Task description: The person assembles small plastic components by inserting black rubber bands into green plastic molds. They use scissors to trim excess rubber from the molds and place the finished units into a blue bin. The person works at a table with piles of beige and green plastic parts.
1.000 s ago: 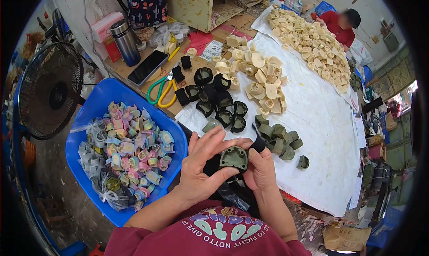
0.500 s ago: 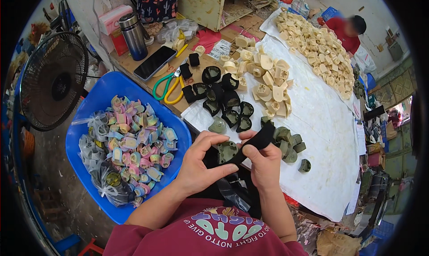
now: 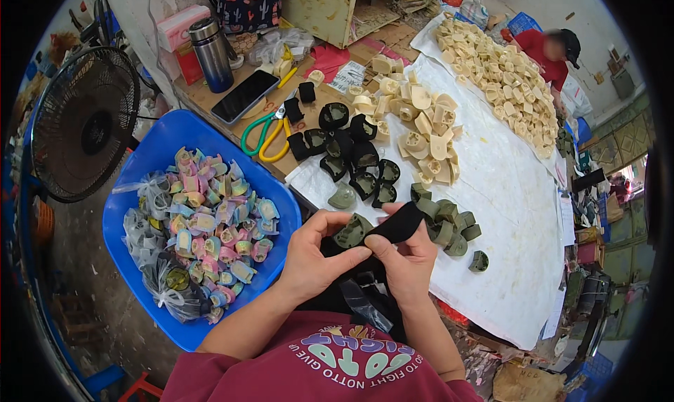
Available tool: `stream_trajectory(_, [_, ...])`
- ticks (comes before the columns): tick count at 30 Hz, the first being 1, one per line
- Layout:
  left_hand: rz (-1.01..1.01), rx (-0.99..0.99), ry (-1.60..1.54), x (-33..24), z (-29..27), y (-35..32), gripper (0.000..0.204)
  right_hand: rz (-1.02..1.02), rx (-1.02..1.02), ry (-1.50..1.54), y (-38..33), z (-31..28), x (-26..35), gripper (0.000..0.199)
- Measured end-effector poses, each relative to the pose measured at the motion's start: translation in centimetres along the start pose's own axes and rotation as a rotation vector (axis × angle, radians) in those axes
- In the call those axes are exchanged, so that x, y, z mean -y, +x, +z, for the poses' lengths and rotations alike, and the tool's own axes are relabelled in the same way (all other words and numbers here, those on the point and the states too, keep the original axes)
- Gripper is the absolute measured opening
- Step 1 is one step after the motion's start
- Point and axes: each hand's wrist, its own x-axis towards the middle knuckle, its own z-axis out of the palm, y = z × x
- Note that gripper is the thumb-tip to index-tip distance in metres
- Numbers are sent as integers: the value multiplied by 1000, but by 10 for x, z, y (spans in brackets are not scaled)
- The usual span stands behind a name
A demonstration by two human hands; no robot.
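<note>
My left hand (image 3: 314, 253) grips a dark green heel-shaped piece (image 3: 353, 231) with a hollowed face, its fingers closed round the sides. A black fabric strip (image 3: 399, 224) is pinched in my right hand (image 3: 407, 267); it runs from the piece out to the right. The thumbs nearly meet where the strip reaches the piece, and its attachment there is partly hidden. Just beyond my hands lies a cluster of pieces covered in black (image 3: 364, 154), with a pale green translucent piece (image 3: 342, 196) beside it. Bare dark green pieces (image 3: 456, 244) are heaped to the right.
A blue tub (image 3: 116, 223) of pastel pieces stands at left, below a fan (image 3: 88, 125). Scissors (image 3: 274, 137), a phone (image 3: 246, 95) and a flask (image 3: 211, 57) lie or stand on the table. Beige pieces (image 3: 495, 76) are heaped farther back, near a co-worker (image 3: 550, 51).
The green piece has turned in my left hand. My right hand has shifted slightly left and the black strip now slopes lower and flatter. The co-worker's head has shifted slightly.
</note>
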Motion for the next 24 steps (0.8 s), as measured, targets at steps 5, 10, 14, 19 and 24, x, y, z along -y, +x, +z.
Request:
stream_trajectory(5, [138,72,171,-11,-3,0,46,230,95,270,14,-9,4,13])
stream_trajectory(10, [150,223,177,-16,-5,-2,49,423,156,489,18,-19,6,12])
stream_trajectory(14, [217,294,132,-9,-8,0,49,500,182,522,17,-21,5,12])
stream_trajectory(19, [117,185,49,-3,-6,-1,48,389,68,416,17,-23,11,11])
stream_trajectory(24, [147,230,113,-9,-5,-1,49,296,138,371,16,-26,9,10])
